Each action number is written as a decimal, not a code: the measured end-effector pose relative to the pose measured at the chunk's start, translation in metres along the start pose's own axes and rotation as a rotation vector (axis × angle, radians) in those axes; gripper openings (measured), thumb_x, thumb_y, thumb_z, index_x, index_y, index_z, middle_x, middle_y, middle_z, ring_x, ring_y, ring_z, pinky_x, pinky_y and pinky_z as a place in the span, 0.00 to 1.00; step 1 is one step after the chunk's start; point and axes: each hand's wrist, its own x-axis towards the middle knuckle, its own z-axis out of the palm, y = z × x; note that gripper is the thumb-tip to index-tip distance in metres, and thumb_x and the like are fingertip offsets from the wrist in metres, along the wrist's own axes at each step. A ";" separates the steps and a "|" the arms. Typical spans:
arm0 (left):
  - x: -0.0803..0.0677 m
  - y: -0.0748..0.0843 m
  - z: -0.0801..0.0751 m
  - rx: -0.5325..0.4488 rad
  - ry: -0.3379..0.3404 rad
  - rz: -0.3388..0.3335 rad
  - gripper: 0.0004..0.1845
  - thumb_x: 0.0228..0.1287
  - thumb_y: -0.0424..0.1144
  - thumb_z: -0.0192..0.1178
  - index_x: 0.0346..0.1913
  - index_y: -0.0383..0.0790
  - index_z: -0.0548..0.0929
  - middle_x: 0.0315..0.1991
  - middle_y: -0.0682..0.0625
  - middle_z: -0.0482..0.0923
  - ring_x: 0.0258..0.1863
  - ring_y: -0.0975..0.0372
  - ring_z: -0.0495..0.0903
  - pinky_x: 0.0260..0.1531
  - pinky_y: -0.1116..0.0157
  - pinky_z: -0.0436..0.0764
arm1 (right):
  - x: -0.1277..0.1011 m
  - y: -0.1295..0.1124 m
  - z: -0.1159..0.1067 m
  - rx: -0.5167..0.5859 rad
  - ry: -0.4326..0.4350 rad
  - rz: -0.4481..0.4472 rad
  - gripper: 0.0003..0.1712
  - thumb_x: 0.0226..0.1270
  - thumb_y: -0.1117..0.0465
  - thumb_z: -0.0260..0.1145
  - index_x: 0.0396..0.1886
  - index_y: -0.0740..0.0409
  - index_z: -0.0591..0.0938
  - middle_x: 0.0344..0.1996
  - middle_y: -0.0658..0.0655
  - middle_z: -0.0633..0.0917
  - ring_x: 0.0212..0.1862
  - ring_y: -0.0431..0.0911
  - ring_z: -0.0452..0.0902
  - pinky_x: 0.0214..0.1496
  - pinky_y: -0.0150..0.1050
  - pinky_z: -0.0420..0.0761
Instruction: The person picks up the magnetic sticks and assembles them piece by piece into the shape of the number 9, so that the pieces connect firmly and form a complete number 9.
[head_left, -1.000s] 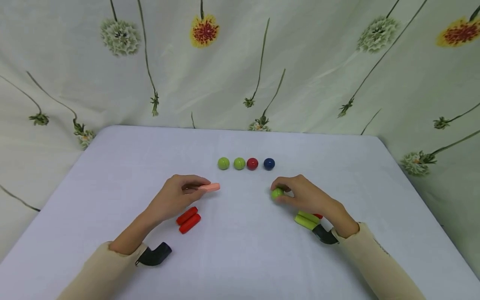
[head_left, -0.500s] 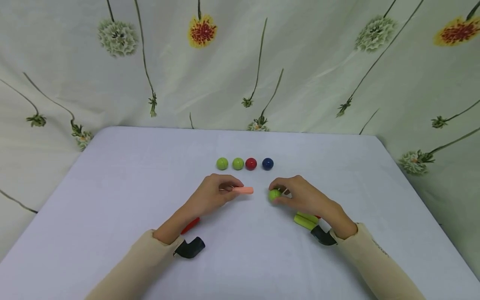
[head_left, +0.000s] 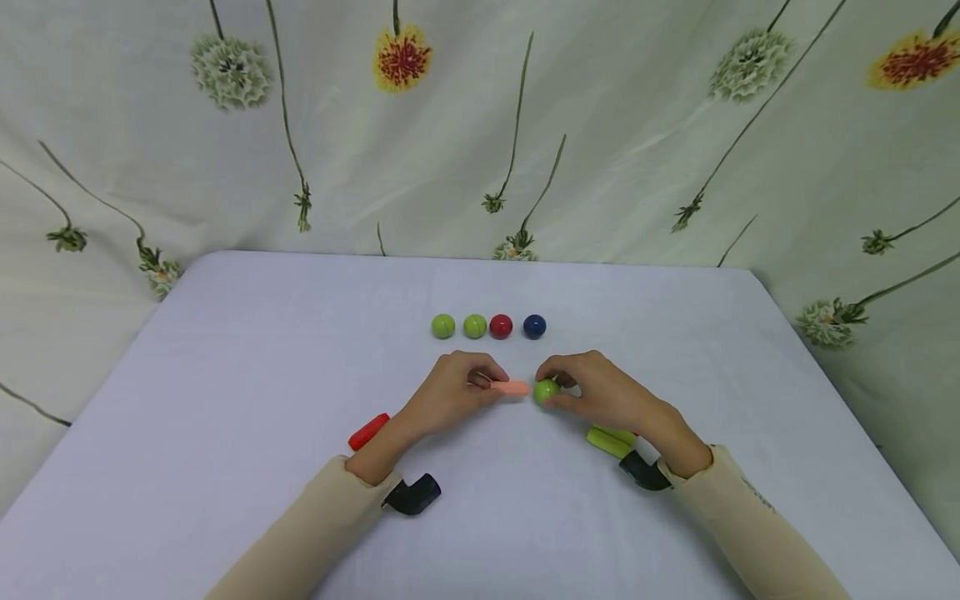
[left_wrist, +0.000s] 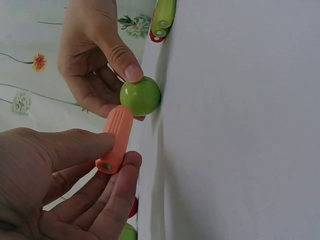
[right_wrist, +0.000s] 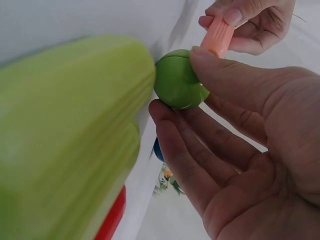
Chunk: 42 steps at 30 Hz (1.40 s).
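Note:
My left hand (head_left: pixel 457 392) pinches a ribbed salmon-pink stick (head_left: pixel 511 387) between thumb and fingers, seen close in the left wrist view as the pink stick (left_wrist: pixel 115 138). Its far end touches a green ball (head_left: pixel 546 390), which my right hand (head_left: pixel 600 390) pinches on the white table (head_left: pixel 262 350). In the right wrist view the green ball (right_wrist: pixel 179 86) sits between thumb and fingers, with the pink stick (right_wrist: pixel 218 35) meeting its top. The green ball (left_wrist: pixel 140 96) rests against the table.
A row of balls lies behind the hands: two green (head_left: pixel 443 326) (head_left: pixel 475 326), one red (head_left: pixel 501 326), one blue (head_left: pixel 534 326). A red stick (head_left: pixel 368 431) lies by my left forearm. Yellow-green sticks (head_left: pixel 611 439) lie under my right wrist. A flowered cloth hangs behind.
My left hand has carried the pink stick rightward across the table until its tip reached the green ball. The right hand stayed nearly still with the ball.

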 end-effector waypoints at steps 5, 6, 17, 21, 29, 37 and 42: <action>0.001 -0.001 0.004 0.015 0.000 -0.023 0.05 0.58 0.34 0.64 0.38 0.42 0.84 0.39 0.51 0.84 0.36 0.63 0.83 0.40 0.66 0.81 | 0.000 0.001 0.000 0.000 0.005 -0.005 0.16 0.60 0.58 0.68 0.48 0.53 0.80 0.43 0.45 0.84 0.44 0.40 0.80 0.51 0.40 0.78; 0.001 -0.001 0.005 0.014 0.001 -0.031 0.05 0.57 0.34 0.65 0.38 0.43 0.84 0.39 0.51 0.84 0.36 0.63 0.83 0.40 0.66 0.81 | 0.000 0.001 0.000 -0.001 0.007 -0.008 0.16 0.60 0.58 0.68 0.48 0.53 0.80 0.43 0.45 0.84 0.44 0.40 0.80 0.50 0.40 0.78; 0.004 -0.007 0.012 0.015 0.019 -0.066 0.08 0.58 0.34 0.64 0.40 0.44 0.84 0.39 0.53 0.83 0.37 0.64 0.82 0.40 0.66 0.81 | 0.000 0.001 -0.001 0.024 -0.007 -0.003 0.16 0.60 0.59 0.68 0.48 0.53 0.80 0.43 0.45 0.84 0.44 0.42 0.82 0.50 0.41 0.79; 0.004 -0.006 0.013 0.010 0.018 -0.069 0.08 0.58 0.34 0.64 0.41 0.44 0.84 0.40 0.52 0.83 0.36 0.64 0.82 0.39 0.66 0.81 | 0.000 0.000 -0.001 0.037 -0.013 -0.003 0.16 0.60 0.59 0.68 0.49 0.53 0.79 0.44 0.46 0.84 0.45 0.43 0.82 0.50 0.41 0.80; 0.003 -0.006 0.013 0.019 0.017 -0.069 0.08 0.58 0.34 0.64 0.41 0.45 0.84 0.39 0.52 0.83 0.36 0.64 0.82 0.38 0.66 0.80 | 0.001 -0.001 0.000 0.041 -0.009 -0.002 0.16 0.59 0.60 0.68 0.48 0.52 0.80 0.43 0.45 0.84 0.44 0.42 0.82 0.49 0.41 0.80; 0.002 -0.008 0.008 0.041 0.021 -0.071 0.08 0.58 0.37 0.64 0.41 0.47 0.84 0.40 0.55 0.83 0.37 0.64 0.81 0.40 0.66 0.79 | 0.000 -0.002 -0.001 0.026 -0.014 0.008 0.16 0.60 0.59 0.68 0.48 0.53 0.79 0.43 0.46 0.84 0.44 0.42 0.82 0.50 0.41 0.80; 0.004 -0.007 -0.008 0.054 0.068 -0.089 0.09 0.58 0.39 0.64 0.42 0.46 0.84 0.41 0.55 0.83 0.37 0.64 0.81 0.37 0.66 0.79 | 0.000 -0.002 -0.002 0.020 -0.014 0.007 0.16 0.60 0.59 0.68 0.48 0.53 0.79 0.42 0.46 0.84 0.44 0.42 0.82 0.50 0.41 0.80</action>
